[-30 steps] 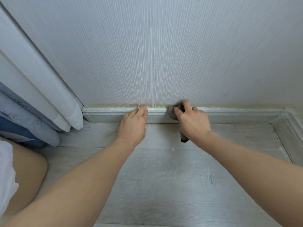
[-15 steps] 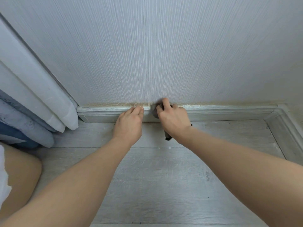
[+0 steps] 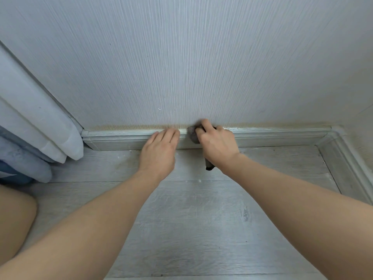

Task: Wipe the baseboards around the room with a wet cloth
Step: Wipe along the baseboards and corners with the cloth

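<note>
Baseboard (image 3: 125, 136): two hands, one cloth (image 3: 192, 134).

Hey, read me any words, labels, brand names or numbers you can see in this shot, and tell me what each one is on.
There is no readable text in this view.
The wall, the baseboard, the floor and the curtain carry no writing.
The grey cloth gripped by the right hand shows no label.
The left hand rests its fingertips on the baseboard and hides no print that can be seen.
</note>
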Motion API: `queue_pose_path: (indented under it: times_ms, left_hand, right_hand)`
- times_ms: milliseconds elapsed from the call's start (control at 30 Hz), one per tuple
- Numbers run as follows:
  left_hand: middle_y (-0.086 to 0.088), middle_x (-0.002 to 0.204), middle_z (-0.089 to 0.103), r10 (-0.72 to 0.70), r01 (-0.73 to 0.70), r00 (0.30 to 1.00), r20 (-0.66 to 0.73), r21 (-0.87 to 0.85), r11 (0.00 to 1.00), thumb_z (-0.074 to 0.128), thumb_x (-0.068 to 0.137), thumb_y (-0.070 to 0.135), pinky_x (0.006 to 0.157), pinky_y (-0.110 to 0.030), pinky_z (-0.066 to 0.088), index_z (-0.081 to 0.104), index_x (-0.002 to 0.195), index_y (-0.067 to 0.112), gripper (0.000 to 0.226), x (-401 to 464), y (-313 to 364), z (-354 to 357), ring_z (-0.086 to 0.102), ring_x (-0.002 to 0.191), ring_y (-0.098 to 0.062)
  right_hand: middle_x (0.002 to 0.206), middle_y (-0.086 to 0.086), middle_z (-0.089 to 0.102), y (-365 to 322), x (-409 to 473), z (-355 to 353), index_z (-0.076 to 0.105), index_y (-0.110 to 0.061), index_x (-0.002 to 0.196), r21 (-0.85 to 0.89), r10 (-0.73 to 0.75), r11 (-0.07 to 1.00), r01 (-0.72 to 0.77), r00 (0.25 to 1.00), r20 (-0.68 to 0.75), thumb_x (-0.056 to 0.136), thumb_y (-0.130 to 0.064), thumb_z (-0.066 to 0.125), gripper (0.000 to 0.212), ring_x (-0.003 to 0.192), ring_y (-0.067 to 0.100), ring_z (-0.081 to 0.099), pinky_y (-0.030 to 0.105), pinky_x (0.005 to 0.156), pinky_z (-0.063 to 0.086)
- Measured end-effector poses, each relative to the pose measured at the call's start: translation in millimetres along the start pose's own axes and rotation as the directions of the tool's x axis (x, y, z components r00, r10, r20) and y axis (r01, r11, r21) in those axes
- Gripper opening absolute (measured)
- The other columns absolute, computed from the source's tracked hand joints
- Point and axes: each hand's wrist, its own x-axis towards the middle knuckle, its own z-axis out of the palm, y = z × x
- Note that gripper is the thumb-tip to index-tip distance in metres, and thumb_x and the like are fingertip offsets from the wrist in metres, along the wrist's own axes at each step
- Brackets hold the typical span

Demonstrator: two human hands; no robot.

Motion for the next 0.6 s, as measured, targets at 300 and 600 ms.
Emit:
queue_pose_path:
  times_ms: [300,600]
  left_hand:
    - [-0.003,0.144,0.035,0.004,-0.001,0.995,0.099,-0.03,1.0,0.05,0.086,0.006,0.112,-0.028,0.02,0.024,0.147,0.007,0.067,0.1,3.2,1.4,0.03,0.135,-0.021]
    - [-0.001,0.145,0.031,-0.008,0.009,0.994,0.109,-0.007,1.0,0.045,0.088,0.008,0.11,-0.028,0.021,0.019,0.148,0.008,0.066,1.9,4.1,0.0,0.028,0.135,-0.019]
  right_hand:
    - [0.121,0.011,0.047,31.9,-19.0,-7.3,0.054,-0.004,0.105,0.078,0.16,0.983,-0.168,0.983,0.091,0.084,-0.002,0.046,0.022,0.079,0.034,0.058,0.034,0.057,0.03]
    - [0.128,0.008,0.039,35.3,-24.2,-4.7,0.05,-0.007,0.112,0.063,0.146,0.986,-0.153,0.984,0.099,0.09,-0.006,0.043,0.023,0.085,0.031,0.054,0.034,0.059,0.031]
